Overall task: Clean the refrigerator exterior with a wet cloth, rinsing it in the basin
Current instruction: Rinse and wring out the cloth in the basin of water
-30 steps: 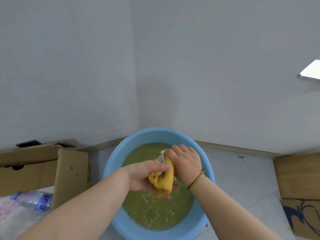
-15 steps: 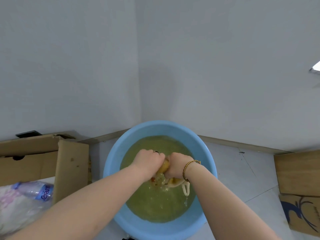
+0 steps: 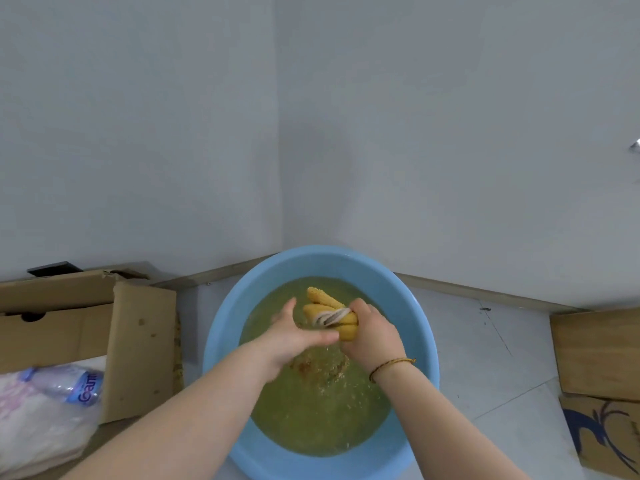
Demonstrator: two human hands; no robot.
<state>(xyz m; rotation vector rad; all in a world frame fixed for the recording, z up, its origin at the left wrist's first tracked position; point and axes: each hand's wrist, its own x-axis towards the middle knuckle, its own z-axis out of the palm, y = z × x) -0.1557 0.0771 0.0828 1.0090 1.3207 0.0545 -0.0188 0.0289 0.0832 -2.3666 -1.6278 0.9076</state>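
A light blue basin (image 3: 221,344) stands on the floor in the corner, filled with murky greenish water. Above the water my right hand (image 3: 372,336) grips a twisted yellow and white cloth (image 3: 332,313), whose free end sticks out up and to the left. My left hand (image 3: 294,337) is beside the cloth with its fingers stretched out and blurred; its thumb points toward the cloth, and I cannot tell whether it touches. Drops and ripples break the water below the hands. The refrigerator is not in view.
An open cardboard box (image 3: 131,341) sits left of the basin, with a plastic bottle (image 3: 69,382) on a plastic bag at its front. Flat cardboard pieces (image 3: 595,355) lie on the tiled floor at the right. Grey walls meet right behind the basin.
Both hands were wringing the cloth over the water. Now my left hand has let go and spread its fingers, while my right hand holds the twisted cloth up higher.
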